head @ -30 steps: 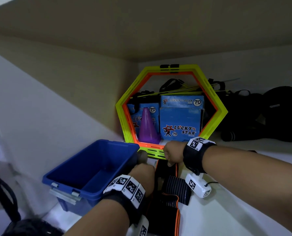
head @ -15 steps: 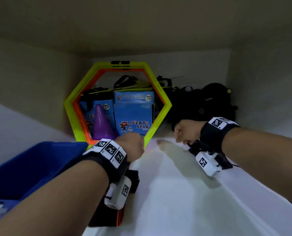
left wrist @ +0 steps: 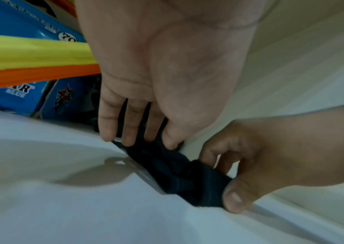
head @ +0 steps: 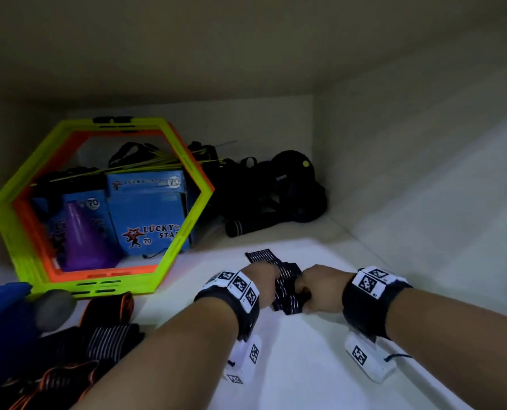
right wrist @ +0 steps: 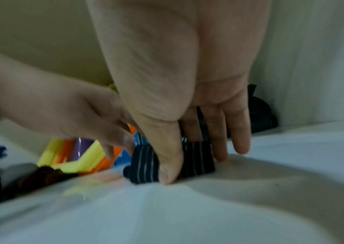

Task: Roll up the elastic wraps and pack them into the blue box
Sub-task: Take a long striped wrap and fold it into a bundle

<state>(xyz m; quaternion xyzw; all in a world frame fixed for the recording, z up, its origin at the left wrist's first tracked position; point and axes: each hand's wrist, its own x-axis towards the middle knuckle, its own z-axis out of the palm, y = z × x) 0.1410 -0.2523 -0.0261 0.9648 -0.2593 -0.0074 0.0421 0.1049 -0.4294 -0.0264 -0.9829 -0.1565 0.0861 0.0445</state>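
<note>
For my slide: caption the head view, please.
Both hands grip a striped elastic wrap on the white shelf.

navy white-striped wrap (head: 284, 287), blue box (head: 1, 309)

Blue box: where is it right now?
In the head view the blue box sits at the far left edge, left of the grey roll and below the hexagon frames.
</note>
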